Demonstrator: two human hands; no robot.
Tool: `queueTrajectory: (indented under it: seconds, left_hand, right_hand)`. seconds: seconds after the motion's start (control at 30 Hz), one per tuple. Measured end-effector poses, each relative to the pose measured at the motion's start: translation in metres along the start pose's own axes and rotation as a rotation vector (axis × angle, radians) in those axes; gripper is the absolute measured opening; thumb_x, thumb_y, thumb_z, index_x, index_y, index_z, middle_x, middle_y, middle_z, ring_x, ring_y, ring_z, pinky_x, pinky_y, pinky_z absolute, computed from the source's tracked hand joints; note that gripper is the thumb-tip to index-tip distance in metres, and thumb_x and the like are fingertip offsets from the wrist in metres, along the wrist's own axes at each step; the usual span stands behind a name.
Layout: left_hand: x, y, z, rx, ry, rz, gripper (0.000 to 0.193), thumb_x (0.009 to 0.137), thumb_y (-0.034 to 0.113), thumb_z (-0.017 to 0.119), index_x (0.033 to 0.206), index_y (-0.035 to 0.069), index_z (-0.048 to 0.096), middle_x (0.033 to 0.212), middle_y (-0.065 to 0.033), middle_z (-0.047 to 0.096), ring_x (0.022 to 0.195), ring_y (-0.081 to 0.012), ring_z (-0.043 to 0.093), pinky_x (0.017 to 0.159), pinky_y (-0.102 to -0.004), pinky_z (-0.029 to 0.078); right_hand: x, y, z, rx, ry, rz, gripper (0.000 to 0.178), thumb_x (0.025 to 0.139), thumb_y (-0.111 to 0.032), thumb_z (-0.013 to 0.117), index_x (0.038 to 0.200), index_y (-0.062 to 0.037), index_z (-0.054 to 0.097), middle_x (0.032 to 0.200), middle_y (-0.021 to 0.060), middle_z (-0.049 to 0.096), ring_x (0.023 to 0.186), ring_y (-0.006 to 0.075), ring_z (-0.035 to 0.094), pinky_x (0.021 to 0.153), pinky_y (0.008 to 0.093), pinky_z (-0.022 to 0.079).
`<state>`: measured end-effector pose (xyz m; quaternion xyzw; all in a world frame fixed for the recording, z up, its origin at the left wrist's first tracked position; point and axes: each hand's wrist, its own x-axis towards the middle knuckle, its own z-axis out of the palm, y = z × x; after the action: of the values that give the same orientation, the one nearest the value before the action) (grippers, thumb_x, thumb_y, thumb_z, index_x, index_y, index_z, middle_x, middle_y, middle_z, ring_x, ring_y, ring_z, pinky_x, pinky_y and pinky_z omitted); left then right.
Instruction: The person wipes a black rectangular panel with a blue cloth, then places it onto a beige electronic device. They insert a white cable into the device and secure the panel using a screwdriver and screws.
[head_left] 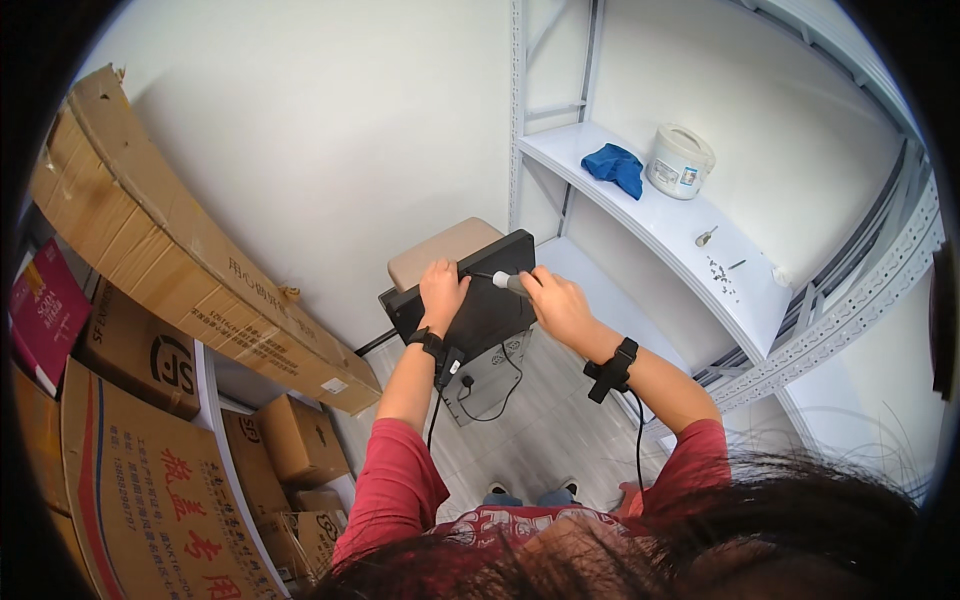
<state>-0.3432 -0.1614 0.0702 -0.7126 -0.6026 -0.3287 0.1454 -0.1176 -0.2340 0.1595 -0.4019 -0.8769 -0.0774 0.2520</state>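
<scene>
A flat black rectangular device (500,318) stands tilted in front of me, its back panel facing up toward me. My left hand (442,292) grips its upper left edge, fingers bent at the rim. In my right hand (563,308) is a screwdriver (507,283) with a pale grey handle. Its thin shaft points left across the device and ends close to my left thumb and fingers; I cannot make out a screw at the tip. Behind the device shows a beige padded seat (440,252). Each wrist wears a black strap with a cable.
At right, a white shelf (640,225) holds a blue cloth (614,168), a white round tub (682,160), a small bit-like piece (706,236) and scattered dark screws (722,277). Cardboard boxes (150,480) line the left, with a long carton (210,260) leaning above. A black cable (515,375) hangs below the device.
</scene>
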Motion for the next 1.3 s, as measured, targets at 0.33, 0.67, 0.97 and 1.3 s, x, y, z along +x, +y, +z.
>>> queueTrajectory:
  seconds: [0.33, 0.67, 0.97, 1.3]
  left_hand:
    - [0.001, 0.001, 0.001, -0.005, 0.034, 0.004, 0.028, 0.065, 0.022, 0.077, 0.080, 0.003, 0.063, 0.079, -0.0087, 0.057, 0.080, -0.0269, 0.057, 0.069, -0.0377, 0.048]
    - [-0.002, -0.003, 0.001, 0.004, 0.021, 0.004, 0.027, 0.065, 0.022, 0.077, 0.078, 0.003, 0.062, 0.077, -0.0087, 0.056, 0.078, -0.0269, 0.058, 0.067, -0.0382, 0.048]
    - [0.000, -0.001, -0.001, -0.027, 0.024, -0.003, 0.027, 0.065, 0.022, 0.076, 0.078, 0.003, 0.062, 0.077, -0.0101, 0.056, 0.079, -0.0291, 0.057, 0.067, -0.0399, 0.047]
    - [-0.001, 0.000, 0.002, 0.008, 0.024, -0.001, 0.027, 0.064, 0.022, 0.077, 0.078, 0.003, 0.062, 0.079, -0.0091, 0.057, 0.080, -0.0275, 0.057, 0.069, -0.0389, 0.048]
  right_hand:
    - [0.020, -0.005, 0.000, 0.175, -0.004, 0.368, 0.035, 0.085, -0.028, 0.062, 0.103, -0.0012, 0.050, 0.073, 0.0163, 0.061, 0.065, 0.0354, 0.061, 0.058, 0.0423, 0.048]
    - [-0.004, -0.011, -0.014, 0.266, -0.208, 0.255, 0.029, 0.077, -0.015, 0.067, 0.096, -0.0031, 0.050, 0.079, 0.0174, 0.060, 0.073, 0.0365, 0.061, 0.061, 0.0437, 0.047]
    - [-0.001, -0.007, -0.002, -0.261, 0.056, -0.166, 0.048, 0.068, -0.001, 0.061, 0.115, -0.0084, 0.052, 0.108, 0.0122, 0.049, 0.082, 0.0258, 0.050, 0.066, 0.0328, 0.050]
    - [0.007, 0.000, 0.004, -0.185, -0.133, 0.029, 0.029, 0.075, -0.009, 0.062, 0.102, -0.0007, 0.052, 0.093, 0.0169, 0.054, 0.070, 0.0308, 0.057, 0.056, 0.0398, 0.049]
